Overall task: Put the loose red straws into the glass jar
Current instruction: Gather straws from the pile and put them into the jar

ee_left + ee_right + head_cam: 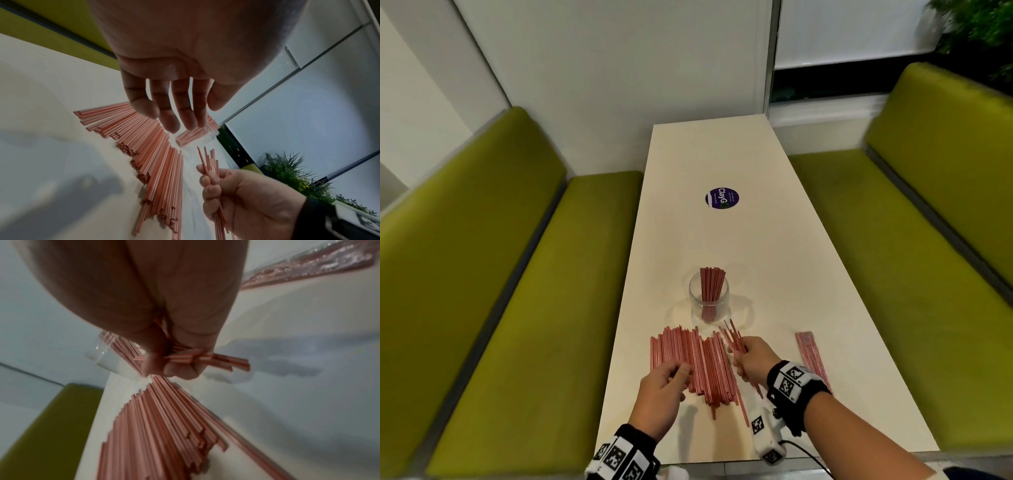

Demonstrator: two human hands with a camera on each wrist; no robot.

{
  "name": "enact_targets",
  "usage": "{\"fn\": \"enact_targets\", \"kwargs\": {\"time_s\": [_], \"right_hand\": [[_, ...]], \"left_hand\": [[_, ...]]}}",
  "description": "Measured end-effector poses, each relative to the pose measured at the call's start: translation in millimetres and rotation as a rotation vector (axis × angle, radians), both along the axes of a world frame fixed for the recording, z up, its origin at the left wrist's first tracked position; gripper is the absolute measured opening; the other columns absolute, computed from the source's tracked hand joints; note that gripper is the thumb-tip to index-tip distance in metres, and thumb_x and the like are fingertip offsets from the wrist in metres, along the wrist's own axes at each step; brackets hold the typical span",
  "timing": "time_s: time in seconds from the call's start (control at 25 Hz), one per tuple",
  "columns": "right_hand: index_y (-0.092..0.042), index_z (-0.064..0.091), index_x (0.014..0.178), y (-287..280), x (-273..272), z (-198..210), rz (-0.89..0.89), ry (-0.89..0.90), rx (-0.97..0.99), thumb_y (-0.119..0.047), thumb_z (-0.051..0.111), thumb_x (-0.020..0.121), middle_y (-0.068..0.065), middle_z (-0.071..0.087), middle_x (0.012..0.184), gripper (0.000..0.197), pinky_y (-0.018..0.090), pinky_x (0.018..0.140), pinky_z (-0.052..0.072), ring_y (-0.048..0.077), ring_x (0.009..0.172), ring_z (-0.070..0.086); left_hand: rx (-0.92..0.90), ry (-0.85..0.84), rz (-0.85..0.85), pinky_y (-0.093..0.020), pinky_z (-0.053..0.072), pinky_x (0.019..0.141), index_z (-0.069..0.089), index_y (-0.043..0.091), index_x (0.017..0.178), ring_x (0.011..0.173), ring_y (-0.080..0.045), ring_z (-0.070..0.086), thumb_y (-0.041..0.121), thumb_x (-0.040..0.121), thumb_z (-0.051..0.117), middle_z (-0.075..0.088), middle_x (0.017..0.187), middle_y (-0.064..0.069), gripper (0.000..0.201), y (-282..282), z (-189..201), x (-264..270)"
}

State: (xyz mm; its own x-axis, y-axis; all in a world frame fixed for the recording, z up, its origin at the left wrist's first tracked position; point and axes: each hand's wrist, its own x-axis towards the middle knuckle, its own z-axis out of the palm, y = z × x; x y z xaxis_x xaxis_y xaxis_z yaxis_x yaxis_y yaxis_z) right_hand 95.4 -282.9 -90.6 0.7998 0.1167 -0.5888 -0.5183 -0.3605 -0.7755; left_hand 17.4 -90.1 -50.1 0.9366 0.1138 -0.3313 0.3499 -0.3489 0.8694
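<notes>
Task partly done: the jar [708, 297] on the table [722, 164] holds one upright bundle, while most straws [698, 363] lie just before it. Right hand [751, 358] grips a small bunch [732, 337]; left hand [661, 394] hovers over the pile, fingers relaxed, holding nothing.

straws [688, 356] — red | benches [517, 274] — olive green | table [722, 246] — cream | sticker [722, 197] — purple

Booth seating in what I take for a café or office canteen.

I see a long cream laminate table [722, 240] between two olive-green padded benches [524, 291], a round purple "ClayGo" sticker [722, 198] on the tabletop, white wall panels [619, 68] and leafy green plants [976, 31] behind.
</notes>
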Motion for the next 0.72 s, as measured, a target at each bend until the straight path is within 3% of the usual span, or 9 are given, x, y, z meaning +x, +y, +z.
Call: {"fn": "enact_targets", "kwargs": {"time_s": [0.12,0.2,0.24,0.36,0.48,0.6,0.64,0.72], "right_hand": [[-0.01,0.053,0.094,-6.5,0.8,14.0,-0.013,0.075,0.149,0.0,0.037,0.095,0.001,0.043,0.063,0.018,0.024,0.045,0.027,0.01,0.047,0.033],[-0.015,0.05,0.088,-11.1,-1.4,28.8,0.029,0.083,0.21,-0.014,0.048,0.097,-0.003,0.039,0.062,0.01,0.022,0.043,0.023,0.009,0.046,0.027],[-0.018,0.049,0.081,-15.0,-2.4,36.0,0.098,0.032,0.169,-0.021,0.055,0.096,-0.004,0.038,0.061,0.016,0.022,0.044,0.024,0.009,0.046,0.028],[-0.021,0.042,0.059,-23.4,-7.4,49.9,0.411,-0.233,-0.26,-0.036,0.06,0.092,-0.005,0.042,0.056,0.04,0.03,0.052,0.031,0.014,0.05,0.039],[-0.018,0.051,0.06,-18.6,-16.2,70.1,0.575,-0.392,-0.552,-0.036,0.05,0.093,0.0,0.056,0.062,0.038,0.03,0.054,0.037,0.024,0.063,0.056],[-0.013,0.069,0.098,-9.7,-24.0,88.4,0.641,-0.53,-0.471,-0.025,0.052,0.095,0.01,0.071,0.1,0.02,0.036,0.079,0.052,0.029,0.093,0.066],[-0.012,0.069,0.1,-9.9,-23.0,92.5,0.624,-0.543,-0.406,-0.023,0.053,0.096,0.011,0.071,0.101,0.02,0.037,0.08,0.052,0.029,0.094,0.066],[-0.02,0.067,0.074,-15.0,-17.5,99.8,0.509,-0.5,-0.188,-0.023,0.051,0.098,0.006,0.065,0.073,0.029,0.035,0.062,0.045,0.023,0.067,0.06]], "left_hand": [[0.017,0.023,-0.011,-0.013,0.044,0.055,0.072,0.019,0.091,0.07,-0.01,0.059,0.024,0.102,0.051,0.071,0.089,-0.005,0.023,-13.2,3.1,3.9],[0.015,0.032,-0.017,-0.012,0.043,0.054,0.07,0.018,0.095,0.07,-0.011,0.059,0.025,0.102,0.051,0.07,0.092,-0.007,0.021,-22.6,7.3,6.0],[-0.001,0.022,-0.006,-0.013,0.044,0.056,0.069,0.018,0.098,0.071,-0.011,0.059,0.027,0.102,0.052,0.07,0.093,-0.007,0.02,-29.0,11.7,7.9],[-0.03,-0.12,0.039,-0.025,0.048,0.074,0.066,0.021,0.108,0.085,-0.013,0.062,0.028,0.101,0.051,0.069,0.098,0.001,0.017,-46.0,30.8,17.4],[0.048,-0.348,0.007,-0.029,0.05,0.087,0.063,0.029,0.115,0.1,-0.009,0.064,0.038,0.103,0.045,0.07,0.106,0.009,0.023,-66.1,53.7,29.2],[0.213,-0.346,-0.204,-0.028,0.047,0.096,0.06,0.033,0.125,0.113,0.0,0.058,0.055,0.099,0.034,0.065,0.122,0.015,0.042,-91.2,70.4,36.0],[0.152,-0.311,-0.225,-0.029,0.047,0.098,0.06,0.034,0.124,0.114,0.0,0.058,0.057,0.098,0.032,0.065,0.123,0.016,0.045,-96.4,74.8,39.9],[-0.145,-0.282,-0.106,-0.034,0.049,0.098,0.062,0.031,0.121,0.114,-0.008,0.062,0.059,0.1,0.027,0.069,0.12,0.01,0.049,-96.5,76.3,49.5]]}}
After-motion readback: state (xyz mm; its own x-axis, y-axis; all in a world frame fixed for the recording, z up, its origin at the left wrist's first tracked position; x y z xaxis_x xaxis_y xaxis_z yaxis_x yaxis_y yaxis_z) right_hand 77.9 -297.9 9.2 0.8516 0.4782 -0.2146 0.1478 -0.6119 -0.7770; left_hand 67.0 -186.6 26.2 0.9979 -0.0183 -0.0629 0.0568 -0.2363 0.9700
